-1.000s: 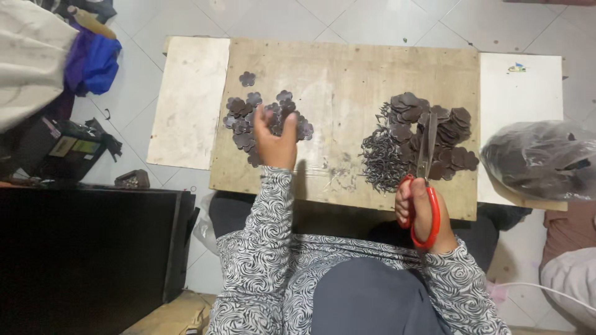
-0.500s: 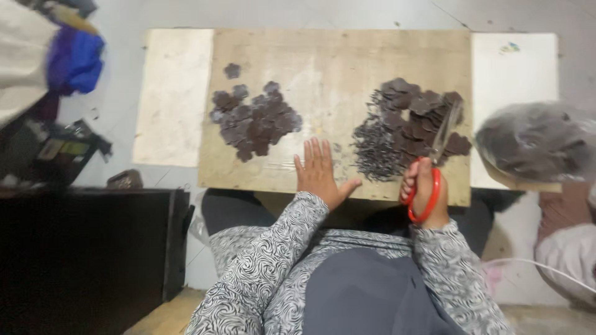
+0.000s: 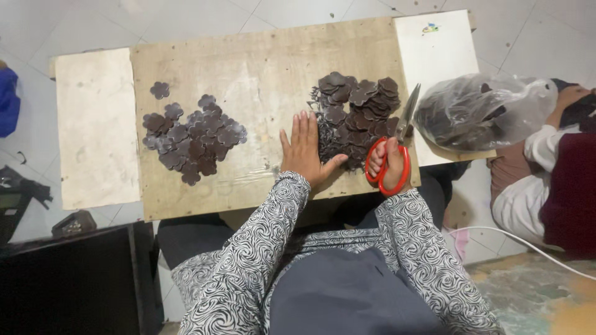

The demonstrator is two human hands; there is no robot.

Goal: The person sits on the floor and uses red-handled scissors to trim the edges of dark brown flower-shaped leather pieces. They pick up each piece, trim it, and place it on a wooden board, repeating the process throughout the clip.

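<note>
My left hand (image 3: pixel 305 151) lies flat, fingers spread, on the plywood board (image 3: pixel 267 68), its fingertips at the edge of the right pile of dark brown flower-shaped pieces (image 3: pixel 357 105) and thin dark trimmings (image 3: pixel 328 144). My right hand (image 3: pixel 391 162) grips red-handled scissors (image 3: pixel 397 139) beside that pile, blades shut and pointing away from me. A second pile of the same dark flower-shaped pieces (image 3: pixel 192 139) lies on the left part of the board, with one loose piece (image 3: pixel 159 90) above it.
Pale panels flank the board on the left (image 3: pixel 93 124) and right (image 3: pixel 434 56). A clear plastic bag of dark pieces (image 3: pixel 478 111) sits at the right edge. Another person (image 3: pixel 552 180) sits at the far right. A white cable (image 3: pixel 528 245) crosses the floor.
My left hand left the left pile and moved right across the board to rest by the right pile. The right hand stayed put with the scissors.
</note>
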